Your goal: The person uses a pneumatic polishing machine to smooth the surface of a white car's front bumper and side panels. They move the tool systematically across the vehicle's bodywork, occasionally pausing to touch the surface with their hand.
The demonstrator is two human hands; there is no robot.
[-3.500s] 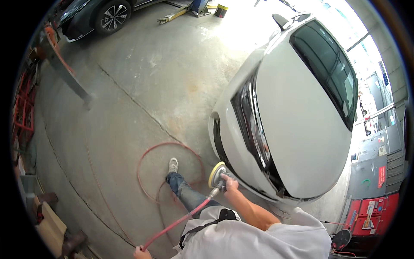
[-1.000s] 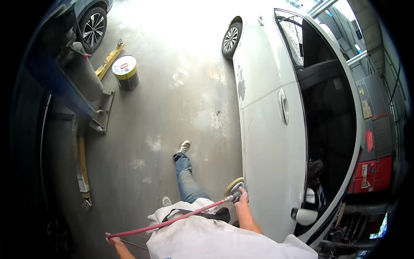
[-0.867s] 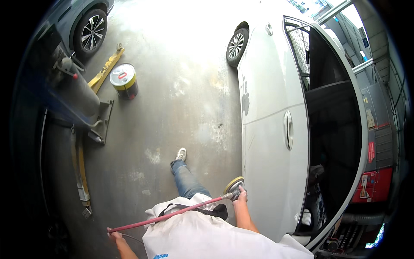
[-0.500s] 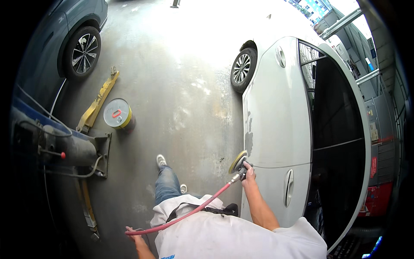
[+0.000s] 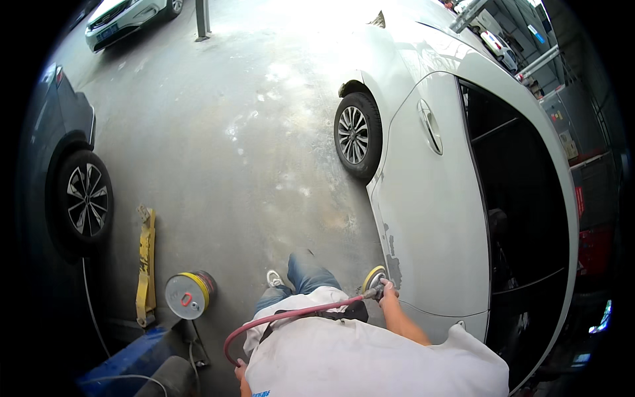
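My right hand (image 5: 389, 292) grips an air sander (image 5: 376, 288) with a round yellow-edged pad (image 5: 373, 278). The pad is tilted on edge beside the lower side of a white car (image 5: 433, 218), near a grey bare patch (image 5: 393, 264) in its paint. Whether pad and panel touch, I cannot tell. From the sander a red air hose (image 5: 284, 316) runs across my front and curves down to my left hand (image 5: 241, 368), which is closed around it low at my left side; part of that hand is hidden by my shirt.
On the left stand a dark car (image 5: 66, 132), a yellow lift arm (image 5: 146, 264), a metal drum (image 5: 187, 296) with a yellow band, and a blue lift post (image 5: 129, 360). Another white car (image 5: 129, 23) and a post (image 5: 202, 20) are farther off.
My view has swung left and my body has moved forward along the white car. The sander is now beside the grey patch. My left hand is closer to my body and the hose bends more.
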